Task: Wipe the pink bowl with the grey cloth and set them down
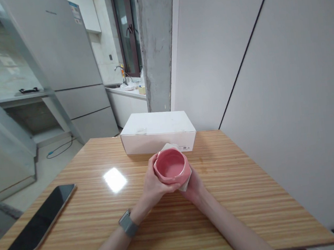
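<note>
A pink bowl [171,165] with a glossy, faceted side and an uneven rim is held above the middle of the table, its opening tilted toward me. My left hand [154,184] grips it, fingers along the left side and thumb across the front below the rim. Behind and under the bowl, a white cloth or paper wipe [186,185] sticks out at the top and at the lower right. My right hand [194,187] presses this wipe against the bowl's right underside; its fingers are mostly hidden behind the bowl. Nothing shows inside the bowl.
The wooden table [237,197] carries a closed white box [158,141] just beyond the bowl. A black-screened phone [42,218] lies near the left edge. A watch [128,223] is on my left wrist. A white wall [286,100] runs along the right side.
</note>
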Motion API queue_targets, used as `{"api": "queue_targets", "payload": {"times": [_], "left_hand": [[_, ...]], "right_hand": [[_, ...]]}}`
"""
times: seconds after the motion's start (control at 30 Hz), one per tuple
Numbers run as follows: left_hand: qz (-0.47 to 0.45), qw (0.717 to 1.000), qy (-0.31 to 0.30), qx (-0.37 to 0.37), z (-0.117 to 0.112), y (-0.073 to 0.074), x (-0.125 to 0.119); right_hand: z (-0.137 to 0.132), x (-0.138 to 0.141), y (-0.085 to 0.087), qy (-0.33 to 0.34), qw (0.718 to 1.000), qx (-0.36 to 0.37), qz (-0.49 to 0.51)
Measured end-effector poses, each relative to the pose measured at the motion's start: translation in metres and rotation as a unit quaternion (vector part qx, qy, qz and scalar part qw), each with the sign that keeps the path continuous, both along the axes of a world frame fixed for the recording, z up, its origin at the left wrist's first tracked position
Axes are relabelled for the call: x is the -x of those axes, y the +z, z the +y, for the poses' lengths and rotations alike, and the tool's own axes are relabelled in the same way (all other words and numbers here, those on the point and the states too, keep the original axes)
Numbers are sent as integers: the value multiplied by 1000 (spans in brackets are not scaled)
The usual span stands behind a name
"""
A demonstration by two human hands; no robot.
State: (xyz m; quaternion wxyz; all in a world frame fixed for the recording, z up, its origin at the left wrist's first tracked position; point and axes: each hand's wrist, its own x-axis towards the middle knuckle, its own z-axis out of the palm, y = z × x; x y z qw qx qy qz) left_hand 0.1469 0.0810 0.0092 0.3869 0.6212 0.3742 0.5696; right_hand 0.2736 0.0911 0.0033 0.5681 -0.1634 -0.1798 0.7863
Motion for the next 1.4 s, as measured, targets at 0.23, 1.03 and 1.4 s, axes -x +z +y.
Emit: {"api": "queue_targets", "payload": {"times": [0.23, 1.03, 1.4], "left_hand": [[7, 996, 89, -28, 3, 5, 6], [38, 995, 83, 27, 8, -8, 1], [-52, 979, 148, 127, 21, -4, 13]], "right_hand": [[-10, 7, -1, 74, 997, 35, 4], [-1, 2, -3, -191, 975, -24, -112], [-41, -65, 17, -87, 975, 100, -177]]}}
